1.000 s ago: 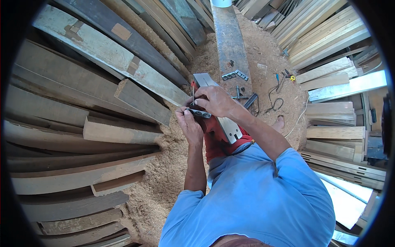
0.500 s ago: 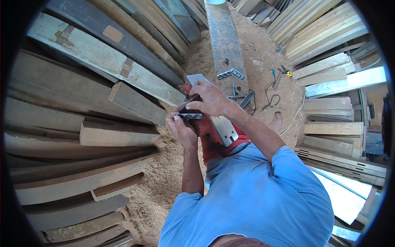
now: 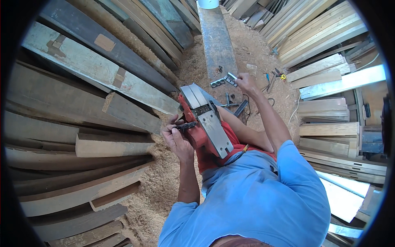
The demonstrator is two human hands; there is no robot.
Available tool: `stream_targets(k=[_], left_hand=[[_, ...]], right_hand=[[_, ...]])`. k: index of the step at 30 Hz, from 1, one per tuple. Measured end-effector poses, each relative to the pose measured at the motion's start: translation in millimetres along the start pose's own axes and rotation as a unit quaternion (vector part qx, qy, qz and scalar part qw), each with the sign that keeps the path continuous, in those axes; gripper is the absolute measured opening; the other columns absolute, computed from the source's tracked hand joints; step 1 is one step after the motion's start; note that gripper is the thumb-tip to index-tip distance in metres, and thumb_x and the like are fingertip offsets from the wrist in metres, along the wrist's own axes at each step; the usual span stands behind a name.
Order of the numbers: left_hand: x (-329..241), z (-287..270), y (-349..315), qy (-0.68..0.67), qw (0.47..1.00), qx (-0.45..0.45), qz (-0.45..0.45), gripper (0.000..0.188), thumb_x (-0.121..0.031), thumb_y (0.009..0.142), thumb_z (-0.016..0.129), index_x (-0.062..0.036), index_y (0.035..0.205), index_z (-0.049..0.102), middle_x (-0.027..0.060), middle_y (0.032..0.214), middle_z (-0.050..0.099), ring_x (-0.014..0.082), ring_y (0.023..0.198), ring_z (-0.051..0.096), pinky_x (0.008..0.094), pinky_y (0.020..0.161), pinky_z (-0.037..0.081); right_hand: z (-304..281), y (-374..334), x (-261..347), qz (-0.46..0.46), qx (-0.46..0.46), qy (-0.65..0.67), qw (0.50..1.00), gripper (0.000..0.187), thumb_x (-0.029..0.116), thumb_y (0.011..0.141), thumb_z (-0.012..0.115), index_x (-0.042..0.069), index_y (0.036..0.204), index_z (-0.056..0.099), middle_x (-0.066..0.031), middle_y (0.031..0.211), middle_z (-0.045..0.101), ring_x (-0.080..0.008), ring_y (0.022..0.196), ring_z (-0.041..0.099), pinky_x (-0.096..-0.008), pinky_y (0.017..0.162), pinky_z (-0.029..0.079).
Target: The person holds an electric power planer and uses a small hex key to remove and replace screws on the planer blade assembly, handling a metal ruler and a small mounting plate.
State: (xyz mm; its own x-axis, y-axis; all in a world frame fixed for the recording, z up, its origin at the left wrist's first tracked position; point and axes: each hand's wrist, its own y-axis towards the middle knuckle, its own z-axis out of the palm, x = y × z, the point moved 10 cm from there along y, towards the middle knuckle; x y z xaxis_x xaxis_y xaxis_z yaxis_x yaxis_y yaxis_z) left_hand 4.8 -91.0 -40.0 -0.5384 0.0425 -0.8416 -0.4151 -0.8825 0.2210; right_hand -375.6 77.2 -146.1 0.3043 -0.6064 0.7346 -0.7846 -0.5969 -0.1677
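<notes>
A red electric planer (image 3: 216,133) rests on my lap with its metal sole plates up and the cutter slot between them uncovered. Beside its left flank my left hand (image 3: 179,140) pinches a thin dark metal bar (image 3: 186,126). My right hand (image 3: 247,84) is stretched far forward, fingers closed on the end of a small silver metal bar with holes (image 3: 231,78) above the plank. A second such metal bar (image 3: 217,83) lies on the plank (image 3: 218,39), near a T-handled tool (image 3: 228,99) and a dark oblong piece (image 3: 241,108).
Stacked timber (image 3: 53,90) lines the left side, with more boards (image 3: 317,33) on the right. Wood shavings (image 3: 160,185) cover the floor. Yellow-handled pliers (image 3: 283,77) and a cord lie right of the plank. A white round container (image 3: 208,4) stands at the plank's far end.
My right hand has left the planer and reached forward to a silver bar on the plank. My left hand has shifted slightly down, its bar now turned edge-on. The cutter slot has come into view.
</notes>
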Motion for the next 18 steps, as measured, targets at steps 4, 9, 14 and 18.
stream_targets(k=[4,9,14,18], left_hand=[[-2,10,0,0.022,1.0,0.01,0.002,0.02,-0.021,0.109,0.052,-0.0047,0.118,0.045,0.0231,0.133,0.057,0.0227,0.11,0.064,0.0391,0.098,0.058],[-3,2,0,0.049,0.999,-0.001,-0.01,0.017,-0.02,0.11,0.05,-0.005,0.117,0.046,0.0225,0.133,0.058,0.0223,0.11,0.064,0.0388,0.099,0.056],[-4,2,0,0.048,0.999,-0.009,-0.02,0.015,-0.018,0.11,0.05,-0.0054,0.117,0.046,0.0226,0.132,0.058,0.023,0.11,0.064,0.0396,0.099,0.056],[2,9,3,0.043,0.999,-0.002,-0.033,0.015,-0.017,0.109,0.051,-0.005,0.117,0.046,0.0229,0.132,0.057,0.0235,0.11,0.064,0.04,0.099,0.056]], right_hand=[[45,18,-64,0.056,0.036,-0.017,0.998,0.025,0.024,0.084,0.07,0.003,0.095,0.079,-0.0204,0.081,0.074,-0.0299,0.074,0.072,-0.0435,0.071,0.054],[66,18,-50,0.088,0.044,-0.008,0.995,0.025,0.025,0.085,0.073,0.006,0.099,0.08,-0.0185,0.084,0.076,-0.028,0.08,0.073,-0.0419,0.074,0.055],[68,60,-103,0.091,-0.047,0.116,0.988,0.02,0.016,0.09,0.071,0.001,0.101,0.079,-0.0077,0.08,0.073,-0.0165,0.072,0.065,-0.0348,0.066,0.051],[51,90,-139,0.121,-0.097,0.115,0.981,0.019,0.011,0.09,0.071,-0.001,0.102,0.079,-0.0068,0.081,0.073,-0.0147,0.07,0.064,-0.0319,0.063,0.051]])
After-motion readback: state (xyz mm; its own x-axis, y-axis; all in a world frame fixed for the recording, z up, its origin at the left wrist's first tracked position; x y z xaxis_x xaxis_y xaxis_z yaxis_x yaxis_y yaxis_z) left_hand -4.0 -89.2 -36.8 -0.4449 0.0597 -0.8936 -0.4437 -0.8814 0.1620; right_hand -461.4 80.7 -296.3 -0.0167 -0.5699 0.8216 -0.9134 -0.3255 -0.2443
